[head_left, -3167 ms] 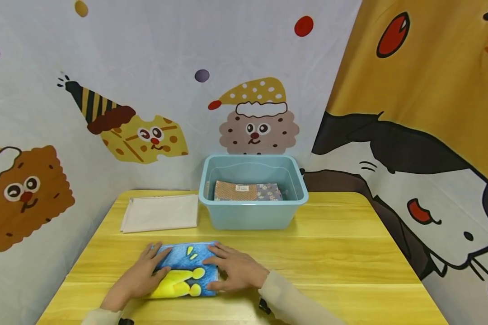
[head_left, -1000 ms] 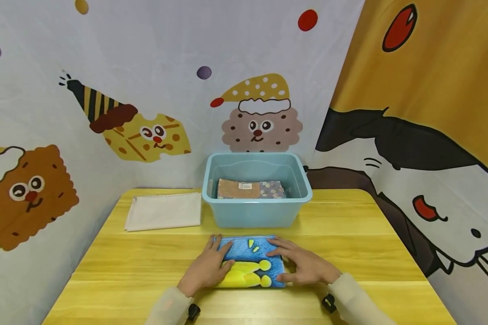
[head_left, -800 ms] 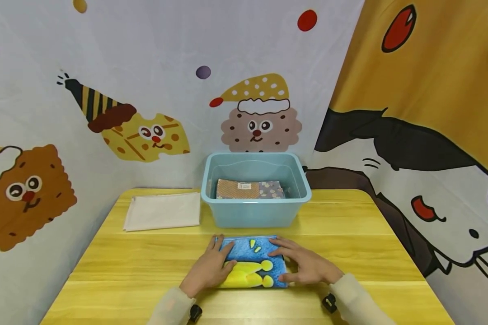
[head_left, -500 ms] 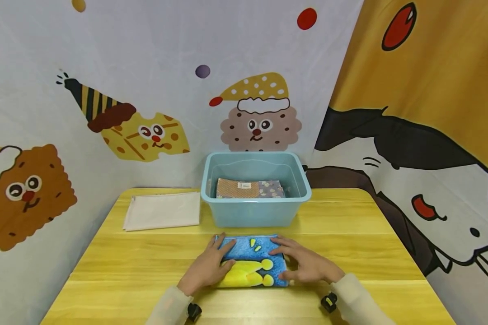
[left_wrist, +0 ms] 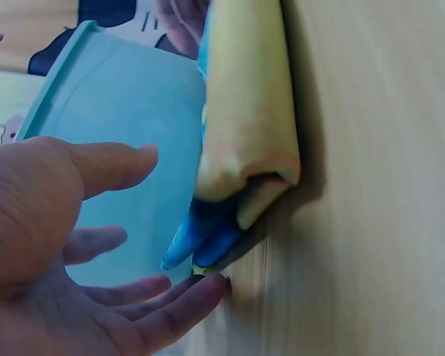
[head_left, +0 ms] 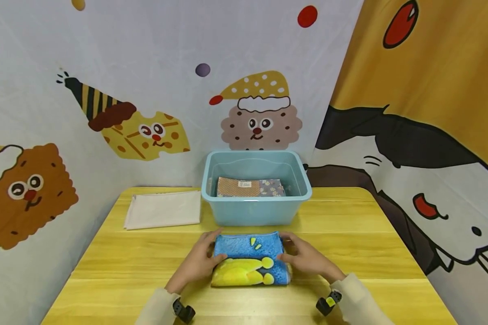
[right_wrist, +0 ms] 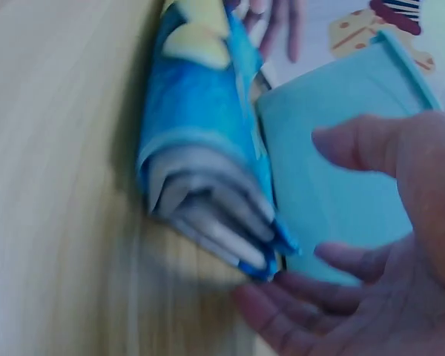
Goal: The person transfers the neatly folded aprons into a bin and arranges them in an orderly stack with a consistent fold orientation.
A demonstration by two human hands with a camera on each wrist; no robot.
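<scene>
A folded blue cloth with a yellow print lies on the table in front of the bin. My left hand is at its left end and my right hand at its right end, thumbs toward the top face. In the left wrist view, the left fingers are spread, with tips by the cloth's far corner. The right wrist view shows the stacked layers of the cloth's end, beside the extended right fingers. Neither hand curls round the cloth.
A light blue plastic bin stands at the back middle, with a folded patterned cloth inside. To its left lies a folded whitish cloth. A printed curtain hangs behind the wooden table.
Both hands slid the cloth rightward to the front of the bin. Since half a second ago, they have drawn off its top face to its two ends, and its near edge looks more bulged.
</scene>
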